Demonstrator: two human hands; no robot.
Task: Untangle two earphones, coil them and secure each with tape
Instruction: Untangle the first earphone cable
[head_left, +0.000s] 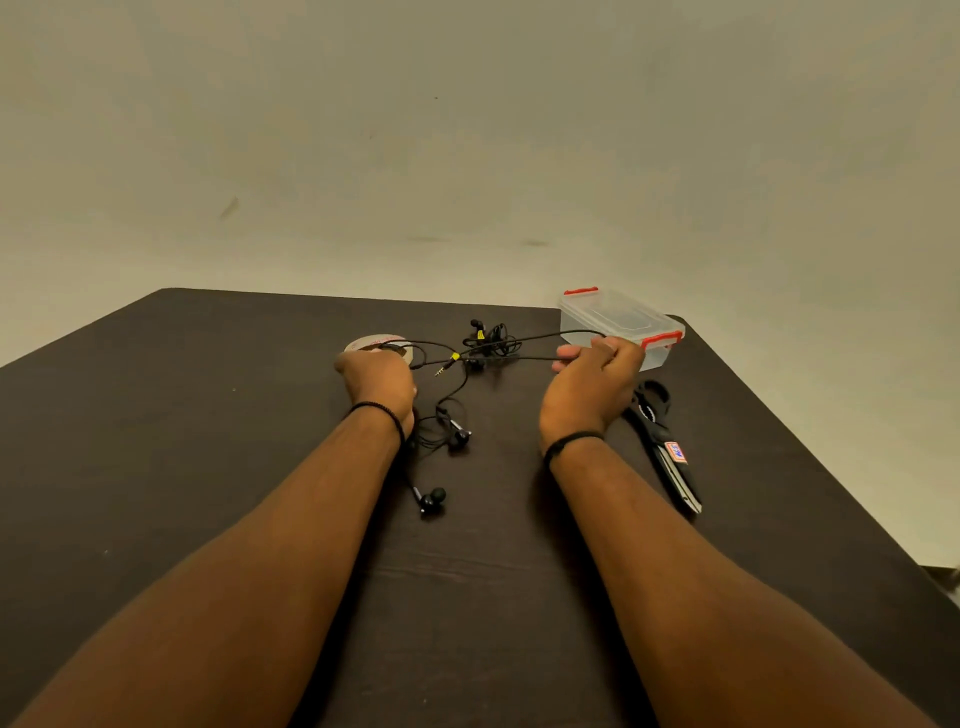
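Note:
Black earphone cable (511, 343) stretches taut between my two hands above the dark table (208, 415). My left hand (379, 384) grips one end of the stretch, my right hand (592, 379) pinches the other. A yellow marker and a jack plug (447, 366) hang near the middle. A tangled bundle of the second earphone (488, 338) lies just behind the strands. Two earbuds (460, 434) (432, 500) lie on the table beside my left wrist. A tape roll (382, 344) sits behind my left hand, partly hidden.
A clear plastic box (623, 325) with red clips stands at the back right, right behind my right hand. Black scissors (665, 441) lie to the right of my right wrist. The table's right edge runs diagonally close to the scissors.

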